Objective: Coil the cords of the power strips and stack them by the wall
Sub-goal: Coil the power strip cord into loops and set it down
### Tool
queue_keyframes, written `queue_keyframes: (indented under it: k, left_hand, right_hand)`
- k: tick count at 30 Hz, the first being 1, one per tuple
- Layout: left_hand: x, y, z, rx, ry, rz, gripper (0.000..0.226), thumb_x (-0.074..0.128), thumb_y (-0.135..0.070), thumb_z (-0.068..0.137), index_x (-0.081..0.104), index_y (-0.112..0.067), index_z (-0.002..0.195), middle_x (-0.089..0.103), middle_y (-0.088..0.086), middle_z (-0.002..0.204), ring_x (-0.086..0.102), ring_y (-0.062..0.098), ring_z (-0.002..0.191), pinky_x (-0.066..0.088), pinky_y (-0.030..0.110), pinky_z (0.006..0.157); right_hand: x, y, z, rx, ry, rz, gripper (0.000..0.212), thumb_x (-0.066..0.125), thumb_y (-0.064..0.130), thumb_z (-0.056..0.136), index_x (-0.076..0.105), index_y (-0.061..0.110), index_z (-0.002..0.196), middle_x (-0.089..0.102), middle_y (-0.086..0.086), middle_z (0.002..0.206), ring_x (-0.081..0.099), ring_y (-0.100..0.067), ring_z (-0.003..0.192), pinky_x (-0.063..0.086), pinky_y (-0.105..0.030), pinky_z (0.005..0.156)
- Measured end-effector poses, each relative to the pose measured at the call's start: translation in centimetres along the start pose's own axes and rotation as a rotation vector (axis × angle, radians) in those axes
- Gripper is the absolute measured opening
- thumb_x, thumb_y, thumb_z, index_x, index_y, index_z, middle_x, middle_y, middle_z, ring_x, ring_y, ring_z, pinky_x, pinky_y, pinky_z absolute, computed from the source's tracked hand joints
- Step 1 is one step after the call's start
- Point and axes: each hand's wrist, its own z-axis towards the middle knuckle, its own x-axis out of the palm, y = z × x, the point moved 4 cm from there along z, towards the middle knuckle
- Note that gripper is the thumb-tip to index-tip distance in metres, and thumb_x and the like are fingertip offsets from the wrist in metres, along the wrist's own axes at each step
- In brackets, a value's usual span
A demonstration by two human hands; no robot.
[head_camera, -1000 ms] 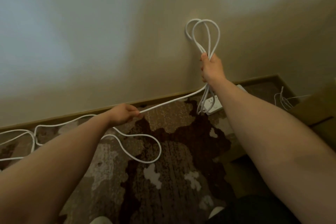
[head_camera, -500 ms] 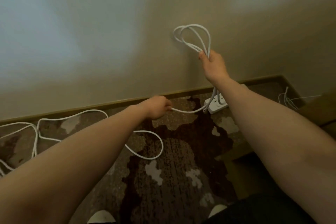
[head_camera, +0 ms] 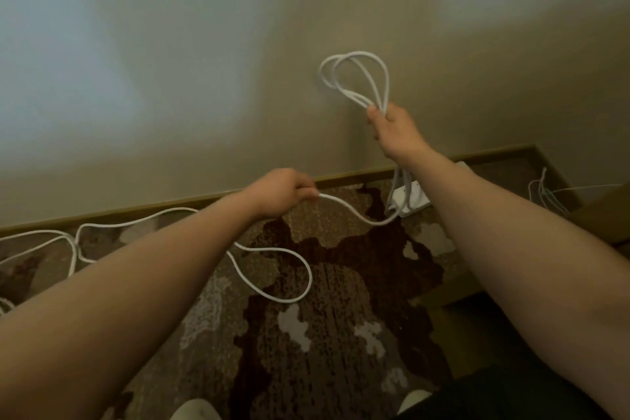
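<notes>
While the right hand (head_camera: 395, 128) is raised in front of the wall (head_camera: 204, 61), several loops of white cord (head_camera: 354, 78) are gripped in its curled fingers, the loops standing above the fist against the wall. Below that hand, strands of the same cord hang down to a white power strip (head_camera: 410, 203), which lies on the patterned carpet (head_camera: 324, 334) just beside the baseboard (head_camera: 136, 211), partly hidden behind the right forearm. From the strip's area a slack run of cord curves upward to the left hand (head_camera: 283, 193), where it is pinched between the closed fingers and thumb, the fist being held low above the carpet near the baseboard. Behind the left forearm the cord is continued: one large loop is laid on the carpet between the two arms, and further lengths are strewn in loose bends along the baseboard toward the left edge of the view. A separate bunch of thin white wires (head_camera: 545, 194) is seen at the far right, near the corner of the room. At the bottom edge, two light-coloured shoe tips (head_camera: 194, 411) are seen on the carpet.
</notes>
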Motion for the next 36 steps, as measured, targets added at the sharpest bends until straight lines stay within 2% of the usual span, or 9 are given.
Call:
queue_keyframes:
  k: [4, 8, 13, 17, 22, 29, 31, 34, 36]
  left_hand:
    - [-0.2, -6.6, 2.9, 0.070, -0.199, 0.011, 0.025, 0.054, -0.034, 0.092, 0.067, -0.016, 0.079, 0.062, 0.001, 0.075, 0.055, 0.020, 0.075, 0.039, 0.029, 0.067]
    - [-2.4, -8.2, 4.8, 0.073, -0.308, 0.016, 0.024, 0.054, -0.031, 0.091, 0.063, -0.021, 0.071, 0.060, 0.000, 0.070, 0.051, 0.017, 0.071, 0.028, 0.027, 0.061]
    - [-2.9, -7.5, 6.2, 0.014, -0.397, 0.019, 0.026, 0.056, -0.032, 0.090, 0.069, -0.013, 0.079, 0.069, 0.007, 0.078, 0.060, 0.023, 0.077, 0.040, 0.032, 0.063]
    - [-1.4, -6.4, 6.2, -0.024, -0.387, 0.018, 0.029, 0.054, -0.039, 0.091, 0.063, -0.018, 0.072, 0.058, 0.000, 0.064, 0.052, 0.019, 0.064, 0.031, 0.030, 0.057]
    - [-1.9, -2.7, 5.2, -0.055, -0.249, -0.071, 0.028, 0.047, -0.033, 0.096, 0.065, -0.020, 0.079, 0.056, -0.003, 0.070, 0.053, 0.018, 0.073, 0.033, 0.028, 0.066]
    - [-2.7, 4.8, 0.6, -0.208, -0.147, -0.088, 0.034, 0.048, -0.033, 0.097, 0.063, -0.014, 0.073, 0.049, 0.002, 0.060, 0.047, 0.018, 0.062, 0.034, 0.024, 0.055]
    - [-3.2, 4.4, 0.6, -0.245, -0.234, -0.145, 0.035, 0.047, -0.033, 0.097, 0.061, -0.012, 0.073, 0.050, 0.007, 0.064, 0.046, 0.021, 0.064, 0.033, 0.029, 0.057]
    - [-6.0, 1.5, 1.8, -0.206, -0.499, -0.282, 0.036, 0.044, -0.035, 0.097, 0.054, -0.015, 0.069, 0.046, 0.002, 0.059, 0.042, 0.018, 0.057, 0.032, 0.029, 0.054]
    - [-7.3, -0.6, 2.5, -0.153, -0.590, -0.367, 0.036, 0.043, -0.035, 0.097, 0.051, -0.018, 0.066, 0.044, -0.001, 0.057, 0.040, 0.015, 0.053, 0.031, 0.028, 0.051]
  right_hand:
    - [1.2, -0.1, -0.6, 0.157, 0.134, 0.213, 0.032, 0.039, 0.034, 0.105, 0.046, 0.018, 0.079, 0.042, -0.003, 0.057, 0.037, -0.012, 0.036, 0.029, -0.022, 0.040]
    - [0.8, 0.6, -0.6, 0.149, 0.154, 0.216, 0.030, 0.038, 0.032, 0.106, 0.049, 0.012, 0.085, 0.057, -0.005, 0.054, 0.055, -0.018, 0.039, 0.045, -0.026, 0.039]
    - [1.4, 0.4, -0.6, 0.207, 0.177, 0.184, 0.030, 0.038, 0.038, 0.104, 0.049, 0.014, 0.089, 0.056, -0.007, 0.064, 0.049, -0.015, 0.034, 0.042, -0.023, 0.036]
    - [1.9, -0.6, -1.1, 0.256, 0.241, 0.189, 0.030, 0.037, 0.037, 0.104, 0.049, 0.016, 0.087, 0.045, -0.005, 0.054, 0.033, -0.011, 0.032, 0.027, -0.018, 0.036]
    - [0.4, -1.0, -0.4, 0.198, 0.124, 0.038, 0.032, 0.039, 0.040, 0.103, 0.050, 0.017, 0.085, 0.046, -0.004, 0.058, 0.041, -0.015, 0.041, 0.032, -0.024, 0.040]
    - [0.0, -1.3, -0.1, 0.169, 0.072, 0.000, 0.033, 0.041, 0.039, 0.103, 0.051, 0.019, 0.078, 0.047, -0.001, 0.056, 0.041, -0.013, 0.042, 0.031, -0.024, 0.043]
    - [0.2, -1.2, -0.4, 0.154, 0.109, -0.002, 0.036, 0.041, 0.045, 0.102, 0.052, 0.020, 0.079, 0.047, 0.000, 0.058, 0.042, -0.015, 0.047, 0.031, -0.027, 0.046]
    - [0.5, -0.8, -1.2, 0.130, 0.191, 0.017, 0.045, 0.044, 0.063, 0.093, 0.057, 0.021, 0.086, 0.047, 0.006, 0.059, 0.042, -0.008, 0.043, 0.033, -0.024, 0.043]
    - [0.8, -0.4, -1.6, 0.080, 0.255, 0.077, 0.047, 0.046, 0.063, 0.093, 0.056, 0.017, 0.086, 0.043, 0.007, 0.056, 0.037, -0.005, 0.039, 0.031, -0.020, 0.038]
